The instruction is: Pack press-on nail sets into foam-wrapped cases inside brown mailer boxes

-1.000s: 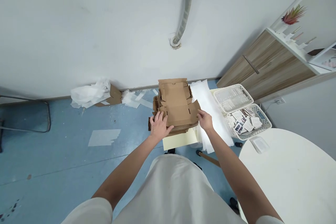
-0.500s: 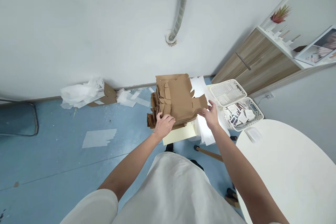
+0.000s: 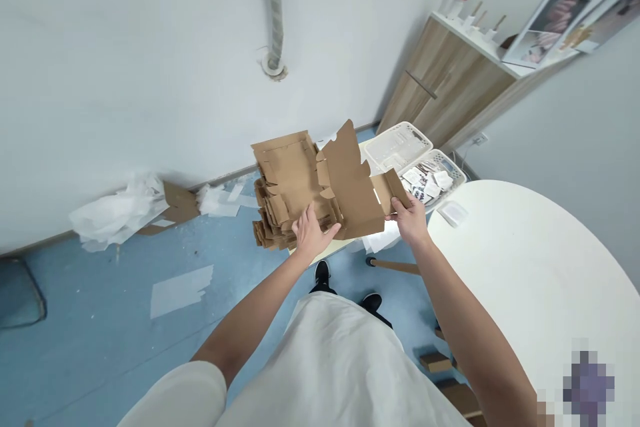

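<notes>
My right hand [image 3: 411, 217] pinches the end flap of a flat, unfolded brown cardboard box [image 3: 353, 187], which is lifted and tilted off the right side of a pile. My left hand [image 3: 313, 233] lies on the near edge of the stack of flattened cardboard boxes [image 3: 287, 170], its fingers spread and its thumb stretched toward the raised box's lower left corner. Whether that thumb presses on the box I cannot tell. The stack's flaps stick out unevenly on its left side.
To the right stand a white basket holding small cards and packets [image 3: 430, 180], an upper white basket [image 3: 397, 147] and a round white table [image 3: 530, 247]. White wrapping [image 3: 120, 210] and torn sheets lie on the blue floor at left. A wooden cabinet [image 3: 450, 73] stands behind.
The top box has been raised from the stack and shifted right by my right hand. My left hand's fingers have spread over the stack. The view has turned to the right.
</notes>
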Action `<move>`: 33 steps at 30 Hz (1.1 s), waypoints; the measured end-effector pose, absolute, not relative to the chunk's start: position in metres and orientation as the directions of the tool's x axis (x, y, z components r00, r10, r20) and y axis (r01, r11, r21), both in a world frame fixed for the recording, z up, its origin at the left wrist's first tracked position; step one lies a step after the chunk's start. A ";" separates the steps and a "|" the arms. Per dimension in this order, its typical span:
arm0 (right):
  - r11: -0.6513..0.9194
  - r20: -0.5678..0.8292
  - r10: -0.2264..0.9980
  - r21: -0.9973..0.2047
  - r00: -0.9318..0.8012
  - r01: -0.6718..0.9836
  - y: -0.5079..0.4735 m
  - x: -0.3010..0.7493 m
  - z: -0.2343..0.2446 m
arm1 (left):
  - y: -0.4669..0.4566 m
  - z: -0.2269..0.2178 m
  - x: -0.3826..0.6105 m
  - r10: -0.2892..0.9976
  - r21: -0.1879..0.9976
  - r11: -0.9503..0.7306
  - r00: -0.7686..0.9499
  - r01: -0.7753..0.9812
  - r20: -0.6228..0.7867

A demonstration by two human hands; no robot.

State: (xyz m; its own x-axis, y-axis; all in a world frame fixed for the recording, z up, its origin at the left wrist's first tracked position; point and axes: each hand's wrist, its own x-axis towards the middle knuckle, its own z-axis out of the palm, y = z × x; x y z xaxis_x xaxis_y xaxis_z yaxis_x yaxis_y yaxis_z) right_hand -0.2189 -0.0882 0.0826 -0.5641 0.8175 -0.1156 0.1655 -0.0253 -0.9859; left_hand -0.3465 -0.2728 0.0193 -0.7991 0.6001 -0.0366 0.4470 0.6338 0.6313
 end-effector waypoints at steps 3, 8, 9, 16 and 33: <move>-0.055 -0.102 0.871 -0.992 -0.481 0.111 -0.078 -0.174 0.091 | -0.242 0.015 -0.324 0.634 0.684 0.638 -0.746 0.354 -0.205; -0.028 -0.063 0.946 -0.993 -0.319 0.111 -0.066 -0.078 0.097 | -0.194 0.008 -0.270 0.764 0.804 0.494 -0.606 0.330 -0.220; -0.019 -0.052 0.959 -0.993 -0.279 0.120 -0.065 -0.056 0.096 | -0.185 0.007 -0.258 0.795 0.822 0.458 -0.569 0.338 -0.209; -0.133 -0.133 0.991 -0.990 0.004 0.046 -0.066 0.087 0.064 | -0.122 0.002 -0.148 0.918 0.801 0.342 -0.358 0.492 -0.172; -0.356 -0.354 0.856 -0.932 0.377 -0.066 -0.090 0.249 -0.035 | -0.059 -0.036 -0.010 0.917 0.651 0.321 -0.052 0.688 -0.396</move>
State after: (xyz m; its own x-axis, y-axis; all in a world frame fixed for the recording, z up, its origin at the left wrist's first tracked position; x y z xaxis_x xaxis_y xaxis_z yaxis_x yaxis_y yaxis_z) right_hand 0.2489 -0.0903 -0.0346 0.3769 0.8559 -0.3540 -0.0659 -0.3564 -0.9320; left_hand -0.0097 -0.0590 -0.0356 -0.0519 0.9166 -0.3963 0.6879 0.3205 0.6512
